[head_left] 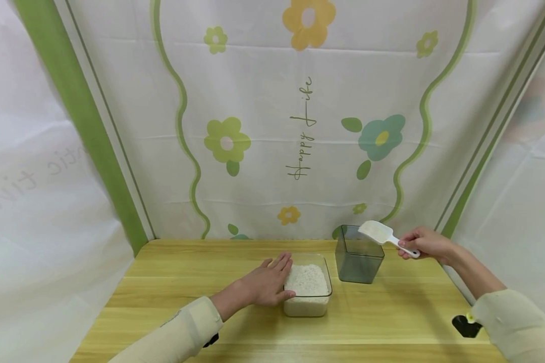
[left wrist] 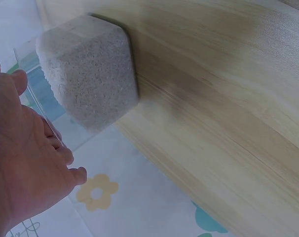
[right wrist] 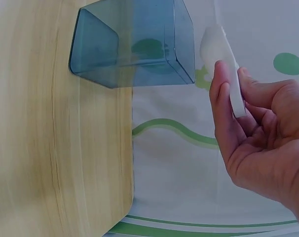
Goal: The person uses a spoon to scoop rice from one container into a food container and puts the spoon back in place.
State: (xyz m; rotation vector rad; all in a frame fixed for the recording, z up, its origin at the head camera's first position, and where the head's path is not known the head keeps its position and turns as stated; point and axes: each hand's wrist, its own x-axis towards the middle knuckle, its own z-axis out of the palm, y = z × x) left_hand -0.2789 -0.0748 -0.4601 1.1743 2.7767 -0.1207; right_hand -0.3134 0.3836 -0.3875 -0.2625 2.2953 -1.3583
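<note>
Centrally in the head view, a clear box (head_left: 306, 308) stands on the desk (head_left: 163, 302), holding white grains (head_left: 306, 280) heaped to below its rim. The left hand (head_left: 268, 285) lies against the box's left side, its grip loose and spread: the fingers reach along the rim and the thumb points across the near left corner. To the right of the box and farther back stands a grey bin (head_left: 358, 267), apart from it. The right hand (head_left: 429, 244) has its grip closed round the handle of a white scoop (head_left: 377, 233) — the scoop's bowl pointing left, above the bin's mouth. Cream sleeves (head_left: 177, 330) cover both forearms. Behind the desk hangs a white curtain (head_left: 254, 101) printed with flowers, wavy green bands and the words "Happy Life".

In the left wrist view, the box is seen aslant, the grains showing through its wall as a pale, speckled mass. The left hand is at its rim, with the fingers slightly bent; they are not wrapped round the box.

In the right wrist view, the scoop's handle is pinched between thumb and fingers — the thumb on one face, the fingers on the other. The scoop is just above the mouth of the bin, which looks bluish here and rests upright on the desk, near the curtain.
</note>
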